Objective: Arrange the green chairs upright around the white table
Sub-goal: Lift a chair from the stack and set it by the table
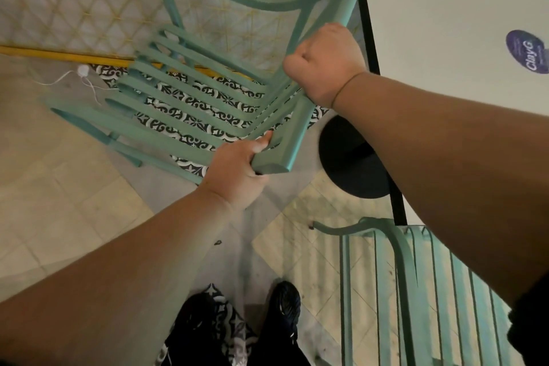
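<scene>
Head view: we look down on both bare forearms reaching forward to a green chair [190,104] that fills the frame from 9 to 12 o'clock. It is tilted and blurred, so we cannot tell whether its legs touch the floor. Our left hand [237,175], just below the centre, grasps the thick rail at the near end of the chair's slats, thumb laid along the top and fingers wrapped underneath. Our right hand [323,65], at 1 o'clock from the left one, is clenched round a slanting bar of the chair's frame, knuckles up and the wrist bent back toward us. The chair's curved arm rail lies just beside the dark edge of the white table [445,9], which takes up the 1 to 3 o'clock corner and carries a purple sticker [527,52]. The table's black round base [353,163] shows under its edge, near the held rail. A second green chair [416,291] stands at 5 o'clock, partly under our right forearm. A lattice screen [74,3] lies at 10 o'clock and dark shoes [282,309] at 6.
</scene>
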Motion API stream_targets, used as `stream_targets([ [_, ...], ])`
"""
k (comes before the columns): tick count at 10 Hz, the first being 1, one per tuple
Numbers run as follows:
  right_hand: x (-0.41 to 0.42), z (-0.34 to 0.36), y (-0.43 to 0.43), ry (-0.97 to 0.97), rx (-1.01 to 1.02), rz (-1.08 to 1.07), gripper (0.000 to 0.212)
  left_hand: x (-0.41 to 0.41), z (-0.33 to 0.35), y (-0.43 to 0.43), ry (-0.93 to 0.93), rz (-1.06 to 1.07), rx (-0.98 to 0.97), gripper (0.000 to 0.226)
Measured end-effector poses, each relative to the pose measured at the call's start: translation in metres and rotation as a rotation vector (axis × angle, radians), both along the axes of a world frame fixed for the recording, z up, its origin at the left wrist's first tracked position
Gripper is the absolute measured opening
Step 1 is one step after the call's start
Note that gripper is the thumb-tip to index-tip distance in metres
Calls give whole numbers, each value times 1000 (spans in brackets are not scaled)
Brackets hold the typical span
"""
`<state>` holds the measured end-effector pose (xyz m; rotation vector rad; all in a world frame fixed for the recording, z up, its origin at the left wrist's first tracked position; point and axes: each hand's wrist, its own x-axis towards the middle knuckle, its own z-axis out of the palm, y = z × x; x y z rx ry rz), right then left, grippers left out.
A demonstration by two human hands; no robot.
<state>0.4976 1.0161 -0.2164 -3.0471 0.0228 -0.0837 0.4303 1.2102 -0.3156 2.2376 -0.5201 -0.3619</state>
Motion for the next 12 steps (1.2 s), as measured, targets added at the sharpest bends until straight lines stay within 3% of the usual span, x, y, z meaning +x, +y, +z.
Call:
stream_targets([
  [3, -10, -3, 11, 6, -49, 10, 45, 0, 6, 20, 57, -96, 19, 63],
  [6, -20, -6, 57, -44, -24, -19, 49, 7, 20, 74, 61, -138, 0, 43],
  [8, -25, -12, 88, -86, 5, -40, 50, 23, 14, 112, 55, -206, 139, 57],
  [9, -25, -15, 95, -124, 27, -53, 50, 27, 11, 122, 54, -192, 150, 66],
  [10, -26, -18, 94, -180, 68, -45, 46, 31, 18, 120, 134, -251, 78, 60],
  [11, -25, -21, 91, -217, 105, -35, 41, 45, 15, 136, 120, -408, 279, 70],
  [12, -24, -24, 90, -230, 126, -20, 39, 59, 19, 166, 539, -242, 175, 126],
])
